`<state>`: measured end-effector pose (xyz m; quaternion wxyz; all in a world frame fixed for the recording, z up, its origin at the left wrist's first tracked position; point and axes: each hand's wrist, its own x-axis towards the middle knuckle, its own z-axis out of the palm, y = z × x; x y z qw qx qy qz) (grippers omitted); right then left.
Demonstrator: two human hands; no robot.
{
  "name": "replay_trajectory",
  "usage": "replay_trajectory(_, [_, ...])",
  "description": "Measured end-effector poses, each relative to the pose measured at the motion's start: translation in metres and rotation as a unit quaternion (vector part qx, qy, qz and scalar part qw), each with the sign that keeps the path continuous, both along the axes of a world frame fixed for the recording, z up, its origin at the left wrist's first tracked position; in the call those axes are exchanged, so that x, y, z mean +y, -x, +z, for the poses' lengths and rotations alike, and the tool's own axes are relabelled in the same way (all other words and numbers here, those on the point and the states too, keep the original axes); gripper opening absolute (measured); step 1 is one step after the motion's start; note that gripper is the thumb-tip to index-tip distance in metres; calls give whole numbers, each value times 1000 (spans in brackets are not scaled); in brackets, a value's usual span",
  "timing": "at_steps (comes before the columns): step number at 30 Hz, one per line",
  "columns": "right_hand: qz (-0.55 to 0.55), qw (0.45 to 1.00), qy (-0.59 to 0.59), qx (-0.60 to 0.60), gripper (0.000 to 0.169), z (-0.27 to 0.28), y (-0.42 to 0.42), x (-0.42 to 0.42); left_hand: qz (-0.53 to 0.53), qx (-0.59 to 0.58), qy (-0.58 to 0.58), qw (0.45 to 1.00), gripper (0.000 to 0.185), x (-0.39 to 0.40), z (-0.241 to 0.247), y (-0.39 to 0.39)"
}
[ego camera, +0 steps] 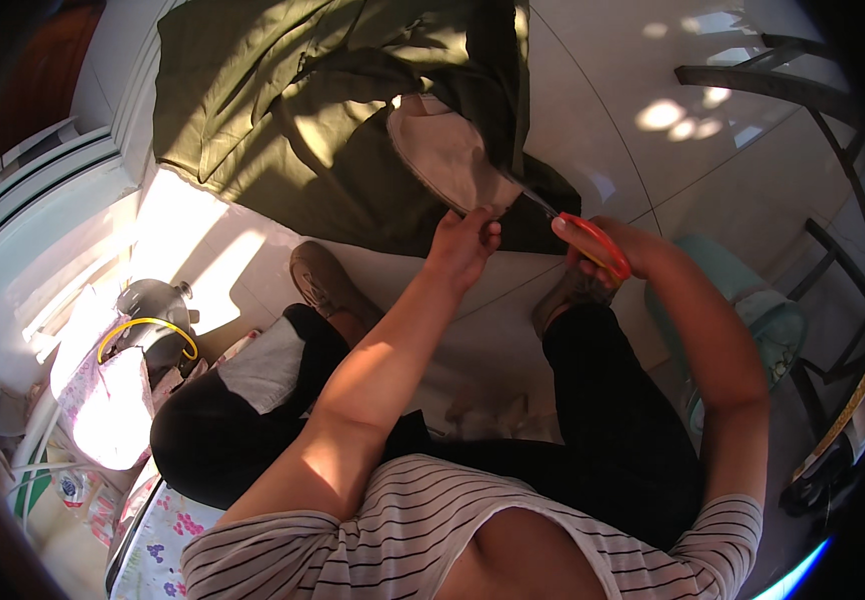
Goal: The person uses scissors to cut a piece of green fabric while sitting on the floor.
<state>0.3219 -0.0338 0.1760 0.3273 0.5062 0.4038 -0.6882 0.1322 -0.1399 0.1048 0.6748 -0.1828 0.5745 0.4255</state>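
A large piece of dark olive-green fabric (pixel 252 142) lies spread on the tiled floor, with folds and patches of sunlight. On it is a pale beige piece of cloth (pixel 444 146) with a curved edge. My left hand (pixel 466 244) pinches the lower edge of this pale piece. In my right hand (pixel 601 244) is a pair of scissors (pixel 594 240) with red and yellow handles. Their blades point up and left, to the right edge of the pale piece; the tips are hidden or too small to make out.
At the left, a dark rounded container (pixel 151 300) stands near a yellow hoop (pixel 149 321) and a floral cloth bag (pixel 95 397). A teal plastic bin (pixel 770 322) is beside my right arm. Dark metal furniture legs (pixel 837 255) rise at the right. A white door frame (pixel 50 180) borders the left.
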Motion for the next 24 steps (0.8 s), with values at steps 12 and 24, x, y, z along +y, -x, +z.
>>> replay_trajectory(12, [-11, 999, -30, -8, 65, 6, 3, -2, 4, -22, -36, 999, 10, -2, -9, 5])
replay_trajectory(24, [-33, 998, -34, -31, 64, 9, 1, -17, 44, -92, -34, 994, 7, -9, -32, 14])
